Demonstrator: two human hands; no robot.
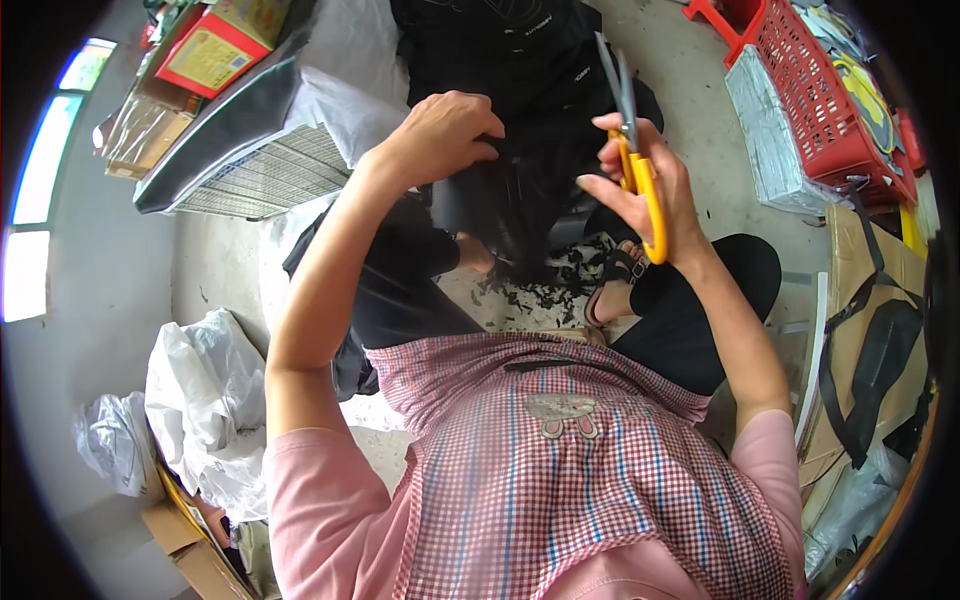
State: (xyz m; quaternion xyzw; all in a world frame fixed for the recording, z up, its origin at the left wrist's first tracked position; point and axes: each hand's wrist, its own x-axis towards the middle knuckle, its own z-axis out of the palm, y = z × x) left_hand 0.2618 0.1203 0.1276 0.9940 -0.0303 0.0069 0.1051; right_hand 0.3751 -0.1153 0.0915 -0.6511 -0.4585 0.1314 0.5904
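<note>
My left hand (pixel 450 135) is over the black printed cloth (pixel 490 65) across my lap. Its fingers curl, with thumb and forefinger apart; nothing plainly shows between them. Just below that hand is a dark piece (pixel 515 205), smeared by motion, its kind unclear. My right hand (pixel 665 190) holds scissors (pixel 648 190) with yellow handles. Their steel blades point up and away from me, slightly parted, with their tips near the cloth's right edge. Small black scraps (pixel 560 280) lie scattered on the floor between my feet.
At the far left, a grille-fronted appliance (pixel 265 175) carries plastic sheeting and a red box (pixel 215 55). White plastic bags (pixel 205 390) lie at the near left. A red basket (pixel 815 95) rests by a silvery wrapped block (pixel 765 130) on the right, with cardboard (pixel 855 340) nearer.
</note>
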